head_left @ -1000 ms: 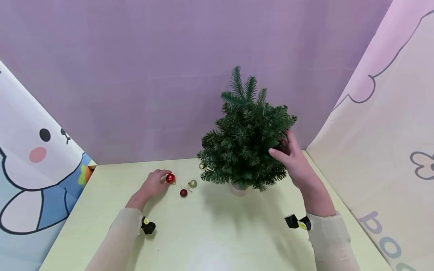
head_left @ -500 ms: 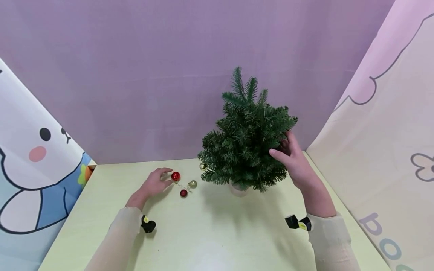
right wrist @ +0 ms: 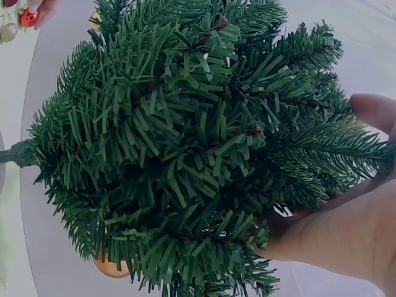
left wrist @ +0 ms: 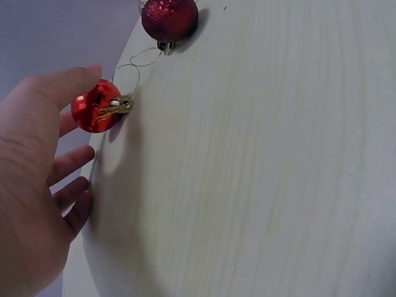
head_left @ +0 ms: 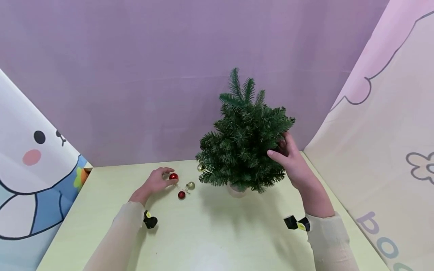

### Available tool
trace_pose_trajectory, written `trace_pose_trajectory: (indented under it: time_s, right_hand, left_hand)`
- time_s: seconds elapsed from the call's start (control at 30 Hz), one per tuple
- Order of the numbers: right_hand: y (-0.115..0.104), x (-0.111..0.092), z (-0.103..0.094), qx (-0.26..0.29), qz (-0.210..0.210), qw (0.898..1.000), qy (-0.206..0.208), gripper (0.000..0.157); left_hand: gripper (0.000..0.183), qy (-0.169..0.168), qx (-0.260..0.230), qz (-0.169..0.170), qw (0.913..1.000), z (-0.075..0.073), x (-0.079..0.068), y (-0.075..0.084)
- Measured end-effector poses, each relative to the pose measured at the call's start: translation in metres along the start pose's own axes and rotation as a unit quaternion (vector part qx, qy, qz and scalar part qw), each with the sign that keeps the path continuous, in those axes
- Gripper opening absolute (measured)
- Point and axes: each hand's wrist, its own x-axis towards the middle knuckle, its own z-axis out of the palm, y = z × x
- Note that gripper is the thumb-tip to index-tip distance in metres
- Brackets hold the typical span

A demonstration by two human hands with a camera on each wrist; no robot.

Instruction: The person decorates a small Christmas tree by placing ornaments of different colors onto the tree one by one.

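Observation:
My left hand point(head_left: 156, 182) pinches a shiny red Christmas ball point(left wrist: 93, 114) between thumb and index finger, low over the table at the left. Its other fingers stay off the ball. The ball has a gold cap and a thin cord loop. Just beside it lie a dark red glitter ball point(head_left: 181, 195) and a gold glitter ball point(head_left: 190, 185). A small green Christmas tree point(head_left: 244, 146) stands upright. My right hand point(head_left: 294, 162) holds its right-side branches, thumb in front, with some fingertips hidden in the needles. One gold ball point(head_left: 201, 168) sits at the tree's lower left.
The pale wooden table point(head_left: 203, 241) carries everything. A purple cloth backdrop point(head_left: 152, 94) rises behind it. Printed panels border both sides, a rabbit panel point(head_left: 20, 180) at the left. In the right wrist view another gold ball point(right wrist: 113, 266) shows among the branches.
My left hand had the red ball, let it go half a second ago, and now has thumb and finger back on it. My right hand stays at the tree; the head view shifts slightly.

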Motion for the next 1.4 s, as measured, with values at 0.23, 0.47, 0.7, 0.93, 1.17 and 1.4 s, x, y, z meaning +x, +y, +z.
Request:
trace_pose_trajectory:
  time_s: [0.23, 0.47, 0.7, 0.93, 1.17, 1.4]
  right_hand:
    - [0.001, 0.000, 0.000, -0.003, 0.008, 1.000, -0.003, 0.087]
    - [0.001, 0.001, 0.000, -0.002, 0.002, 1.000, -0.003, 0.087]
    - [0.001, 0.000, 0.000, -0.001, 0.003, 1.000, -0.001, 0.086]
    - [-0.001, 0.000, -0.002, -0.009, 0.011, 1.000, 0.002, 0.086]
    - [-0.001, 0.001, -0.004, -0.027, 0.021, 0.999, -0.004, 0.089]
    - [0.000, 0.000, -0.002, -0.028, 0.024, 0.999, -0.008, 0.090]
  left_hand:
    - [0.040, 0.015, 0.020, -0.006, 0.9997, 0.002, 0.002, -0.004]
    - [0.038, 0.017, 0.001, -0.008, 0.9998, 0.001, -0.001, -0.003]
    - [0.031, 0.011, -0.001, -0.005, 0.9999, -0.005, -0.009, -0.003]
    - [0.049, 0.013, 0.017, -0.006, 0.9998, -0.007, -0.017, -0.008]
    - [0.058, -0.018, 0.025, 0.047, 0.9984, -0.010, -0.021, -0.010]
    - [0.048, -0.024, 0.042, 0.038, 0.9981, -0.014, -0.027, -0.010]
